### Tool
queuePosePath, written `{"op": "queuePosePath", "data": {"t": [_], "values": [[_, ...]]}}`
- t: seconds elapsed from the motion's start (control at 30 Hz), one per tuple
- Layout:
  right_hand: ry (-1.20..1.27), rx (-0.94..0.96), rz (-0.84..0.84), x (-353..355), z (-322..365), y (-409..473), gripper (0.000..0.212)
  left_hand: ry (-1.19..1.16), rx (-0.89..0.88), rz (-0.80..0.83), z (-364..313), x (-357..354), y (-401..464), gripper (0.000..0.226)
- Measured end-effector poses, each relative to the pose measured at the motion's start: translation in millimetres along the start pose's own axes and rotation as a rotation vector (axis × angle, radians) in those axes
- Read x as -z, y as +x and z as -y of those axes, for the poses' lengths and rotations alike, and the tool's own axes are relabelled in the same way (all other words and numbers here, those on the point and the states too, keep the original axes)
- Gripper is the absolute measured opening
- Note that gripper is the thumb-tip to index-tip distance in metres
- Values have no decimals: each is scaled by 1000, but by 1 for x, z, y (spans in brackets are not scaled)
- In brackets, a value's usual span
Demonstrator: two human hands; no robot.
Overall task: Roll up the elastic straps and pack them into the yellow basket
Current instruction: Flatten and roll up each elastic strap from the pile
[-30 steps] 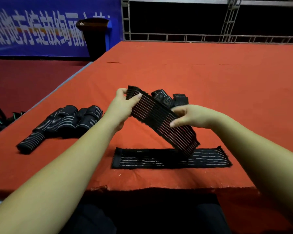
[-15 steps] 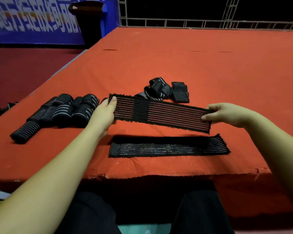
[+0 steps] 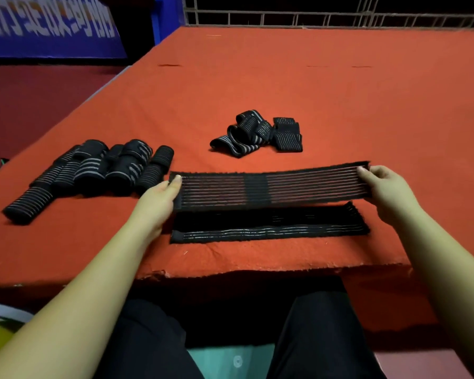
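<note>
Black elastic strap [image 3: 271, 188] stretched | left hand [image 3: 159, 201], right hand [image 3: 389, 187] fingers pinching its ends

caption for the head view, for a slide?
Both hands, left and right, stretch a strap flat above another strap on the red table.

Red-clothed table [image 3: 257, 86], blue banner [image 3: 47, 26] (white lettering), metal railing [image 3: 312, 19], dim room
</note>
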State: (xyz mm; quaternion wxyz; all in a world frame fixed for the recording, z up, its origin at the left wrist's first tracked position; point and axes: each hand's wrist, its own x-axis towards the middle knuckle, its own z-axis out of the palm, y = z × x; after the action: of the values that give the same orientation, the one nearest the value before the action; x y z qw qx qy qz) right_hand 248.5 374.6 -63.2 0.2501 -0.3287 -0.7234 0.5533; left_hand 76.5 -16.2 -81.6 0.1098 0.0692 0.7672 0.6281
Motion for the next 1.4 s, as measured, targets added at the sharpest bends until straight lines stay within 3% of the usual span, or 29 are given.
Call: {"op": "queuePosePath", "data": {"t": [0.07,0.2,0.33,0.47,0.6,0.93,1.4], "values": [[-77,21,-9,-3,-3,-3,18,20,9,-20,6,1,-4,48],[-130,48,-97,-8,-1,-8,19,112,-66,-48,8,-3,-7,19],[-206,70,-129,-10,-6,-14,20,134,-35,-2,21,3,-8,8],[-319,63,-122,-11,-18,-19,22,307,-62,-113,28,6,-17,22],[-422,52,-131,-11,-30,-25,25,486,-88,-98,28,4,-29,23],[-586,135,-204,-17,-50,-39,20,602,-154,-88,38,5,-36,13],[-755,129,-247,-26,-60,-38,21,703,-249,-141,46,-6,-45,33]]}}
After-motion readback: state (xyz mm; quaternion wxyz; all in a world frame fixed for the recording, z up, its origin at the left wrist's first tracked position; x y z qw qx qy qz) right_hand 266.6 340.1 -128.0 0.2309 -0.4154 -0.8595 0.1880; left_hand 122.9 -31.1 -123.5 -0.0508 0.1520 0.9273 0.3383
